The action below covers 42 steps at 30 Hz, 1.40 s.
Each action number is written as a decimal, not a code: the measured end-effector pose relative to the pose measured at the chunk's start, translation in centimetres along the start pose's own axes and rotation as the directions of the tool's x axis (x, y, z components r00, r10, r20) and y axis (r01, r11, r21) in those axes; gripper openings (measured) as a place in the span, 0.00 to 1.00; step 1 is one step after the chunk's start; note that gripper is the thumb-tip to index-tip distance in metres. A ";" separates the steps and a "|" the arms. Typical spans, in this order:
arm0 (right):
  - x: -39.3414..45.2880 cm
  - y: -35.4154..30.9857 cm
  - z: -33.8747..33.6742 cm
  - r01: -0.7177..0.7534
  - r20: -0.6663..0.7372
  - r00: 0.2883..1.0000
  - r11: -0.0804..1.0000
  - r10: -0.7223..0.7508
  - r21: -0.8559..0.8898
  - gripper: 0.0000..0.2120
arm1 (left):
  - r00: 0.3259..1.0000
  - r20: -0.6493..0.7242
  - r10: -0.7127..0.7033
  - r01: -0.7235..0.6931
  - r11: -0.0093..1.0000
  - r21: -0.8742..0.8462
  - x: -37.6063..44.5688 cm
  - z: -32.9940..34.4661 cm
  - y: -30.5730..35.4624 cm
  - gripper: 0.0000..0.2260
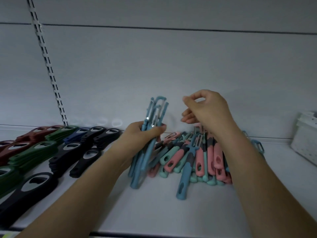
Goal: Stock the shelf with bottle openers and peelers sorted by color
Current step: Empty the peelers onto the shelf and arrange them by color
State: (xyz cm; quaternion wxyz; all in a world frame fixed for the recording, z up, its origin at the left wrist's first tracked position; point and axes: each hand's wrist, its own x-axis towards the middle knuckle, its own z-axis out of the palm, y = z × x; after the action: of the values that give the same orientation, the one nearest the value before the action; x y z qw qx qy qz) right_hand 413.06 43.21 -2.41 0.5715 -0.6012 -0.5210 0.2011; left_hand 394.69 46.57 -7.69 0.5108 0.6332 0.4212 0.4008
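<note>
Blue peelers (147, 133) fill my left hand (143, 133): a bundle of them, blades up and handles hanging down past my palm, with my fingers (158, 130) and thumb wrapped round the shafts. The handle ends reach down nearly to the shelf (154, 212) below my wrist.

My right hand (208, 110) hovers above and just right of that bundle, holding nothing. Its fingertips (186, 100) curl loosely, thumb and forefinger drawn near each other, the other fingers bent below them.

Under my right wrist lies the mixed pile of peelers (192, 158), pink, mint green and a few blue, heaped with handles mostly pointing toward me. One loose blue peeler (184, 176) sticks out of the pile's near side, its handle flat on the shelf, below and between my two hands.

Well to the left of my left fingers sit the bottle openers (42, 148), stacked by color: dark red (15, 150) farthest left, then green (34, 155), a navy stack (75, 135) behind, and black ones (72, 155) nearest my left forearm.

Far off to the right of my right hand, a white perforated basket (305, 141) stands at the shelf's edge of view.
</note>
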 end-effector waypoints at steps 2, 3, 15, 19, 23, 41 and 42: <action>0.1 0.0 0.0 0.039 -0.042 0.998 0.999 -0.040 -0.024 0.07 | 0.992 -0.098 0.083 -0.094 0.989 -0.113 0.3 -0.4 -0.1 0.12; 0.1 0.1 0.1 0.051 -0.044 0.998 0.998 -0.052 -0.039 0.08 | 0.981 -0.143 0.134 -0.159 0.970 -0.182 0.3 -0.6 0.0 0.10; -0.8 4.9 5.6 0.494 0.704 0.710 0.696 0.023 -0.521 0.21 | 0.943 -0.213 0.254 -0.256 0.966 0.019 1.3 -1.4 -0.9 0.03; -0.3 5.0 5.2 0.508 0.726 0.686 0.683 0.048 -0.525 0.20 | 0.914 -0.366 0.176 -0.242 0.960 -0.143 1.3 -2.6 -0.3 0.04; 0.1 4.5 4.2 0.437 0.685 0.724 0.715 0.082 -0.546 0.21 | 0.965 -0.259 -0.037 -0.007 0.986 -0.168 1.3 -3.4 -0.7 0.05; 0.4 3.8 3.0 0.436 0.691 0.715 0.705 0.106 -0.560 0.19 | 0.986 -0.155 0.059 0.116 0.425 0.898 -2.3 -1.3 -1.4 0.15; 0.4 3.8 3.0 0.430 0.691 0.714 0.710 0.109 -0.557 0.19 | 0.989 -0.139 0.056 0.103 0.420 0.902 -2.7 -1.3 -2.0 0.15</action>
State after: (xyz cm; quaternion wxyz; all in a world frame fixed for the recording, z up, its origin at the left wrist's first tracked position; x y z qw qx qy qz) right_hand 412.20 45.70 -6.50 0.0921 -0.5985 -0.7825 0.1447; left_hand 392.31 44.67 -9.67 0.0623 0.7711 0.6158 0.1495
